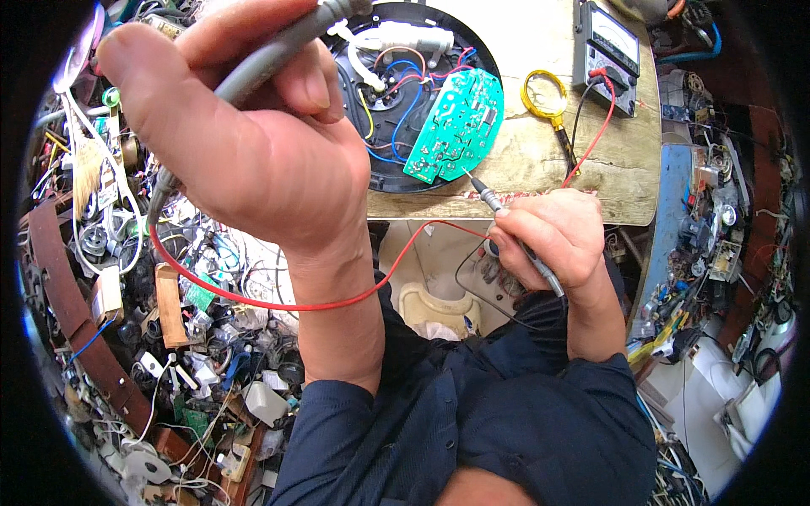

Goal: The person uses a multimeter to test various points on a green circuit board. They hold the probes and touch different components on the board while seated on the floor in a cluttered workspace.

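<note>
My left hand (261, 169) is raised close to the camera, its fingers closed on a grey test probe (272, 52) with a red lead (329, 302) trailing from its end. My right hand (561, 232) pinches a second grey test probe (489, 196). Its metal tip is at the lower edge of a green circuit board (456, 126); whether it touches, I cannot tell. The board lies in a round black housing (395, 173) with coloured wires and a white tubular part (413, 36). The left probe's tip is out of view.
An analog multimeter (609, 55) with red and black leads stands at the right of the wooden table (527, 169). Beside it lies a yellow-rimmed magnifying glass (557, 121). Electronic scrap (198, 363) is heaped at the left, more at the right. A cream plastic stool (434, 308) shows below the table.
</note>
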Demonstrator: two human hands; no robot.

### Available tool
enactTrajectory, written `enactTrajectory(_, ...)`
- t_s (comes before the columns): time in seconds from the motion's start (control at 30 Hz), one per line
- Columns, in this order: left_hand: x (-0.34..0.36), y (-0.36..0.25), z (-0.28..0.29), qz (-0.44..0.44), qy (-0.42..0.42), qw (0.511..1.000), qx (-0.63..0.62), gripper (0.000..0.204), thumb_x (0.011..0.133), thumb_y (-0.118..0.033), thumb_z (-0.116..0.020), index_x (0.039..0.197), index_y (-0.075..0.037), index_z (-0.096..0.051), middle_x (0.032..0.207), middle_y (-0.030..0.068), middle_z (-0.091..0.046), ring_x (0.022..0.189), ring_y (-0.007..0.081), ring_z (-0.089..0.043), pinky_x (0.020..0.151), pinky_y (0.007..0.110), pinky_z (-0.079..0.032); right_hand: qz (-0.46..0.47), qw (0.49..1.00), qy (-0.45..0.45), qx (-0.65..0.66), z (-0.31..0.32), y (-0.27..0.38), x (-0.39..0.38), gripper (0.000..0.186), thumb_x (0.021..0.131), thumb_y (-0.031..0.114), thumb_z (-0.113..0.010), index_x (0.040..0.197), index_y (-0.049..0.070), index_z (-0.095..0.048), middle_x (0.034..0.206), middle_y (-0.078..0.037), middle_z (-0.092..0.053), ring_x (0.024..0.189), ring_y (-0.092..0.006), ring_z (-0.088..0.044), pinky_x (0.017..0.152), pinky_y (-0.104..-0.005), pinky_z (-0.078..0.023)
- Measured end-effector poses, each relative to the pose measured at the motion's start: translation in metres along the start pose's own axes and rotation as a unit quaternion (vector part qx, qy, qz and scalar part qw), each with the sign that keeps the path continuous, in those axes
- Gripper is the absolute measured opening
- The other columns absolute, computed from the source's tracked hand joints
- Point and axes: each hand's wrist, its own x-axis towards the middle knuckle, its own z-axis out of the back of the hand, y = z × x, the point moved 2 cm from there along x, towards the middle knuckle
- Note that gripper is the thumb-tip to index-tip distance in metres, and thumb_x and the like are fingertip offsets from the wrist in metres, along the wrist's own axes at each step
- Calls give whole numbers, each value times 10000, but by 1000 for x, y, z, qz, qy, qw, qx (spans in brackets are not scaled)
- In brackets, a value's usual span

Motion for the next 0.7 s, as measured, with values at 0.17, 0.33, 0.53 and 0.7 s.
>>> enactTrajectory(0.17, 3, -5, -4, -6, -23, 1000, 5, 778, 1160, -581, -403, 920, 52, -785, 524, 10, -437, 471, 113, -366, 487, 263, -256, 4, 1000, -1, 8, -2, 1, 0, 268, 768, -4, -861, 1012, 8, -750, 785, -89, -735, 580, -213, -701, 503, -325, -552)
enactTrajectory(0.33, -6, -9, -13, 1, -87, 990, 111, 781, 1154, -597, -422, 902, 52, -777, 524, 7, -442, 474, 108, -376, 488, 263, -261, -9, 1000, 8, 3, -4, 2, -5, 238, 782, 45, -863, 995, 30, -757, 834, -95, -753, 648, -232, -726, 547, -336, -535)
enactTrajectory(0.53, -5, -10, -12, 2, -90, 990, 113, 783, 1147, -609, -434, 893, 51, -773, 519, 4, -436, 473, 106, -385, 484, 261, -262, -8, 1000, 4, -4, -3, 2, -5, 231, 777, 44, -862, 984, 32, -760, 834, -92, -754, 652, -231, -728, 547, -335, -530)
enactTrajectory(0.7, -6, -9, -13, -8, -82, 989, 125, 779, 1146, -607, -435, 898, 47, -778, 518, 2, -433, 465, 105, -376, 478, 263, -255, -11, 1000, 2, -7, -2, 3, -5, 235, 771, 46, -862, 983, 34, -762, 832, -93, -757, 651, -231, -731, 548, -335, -534)
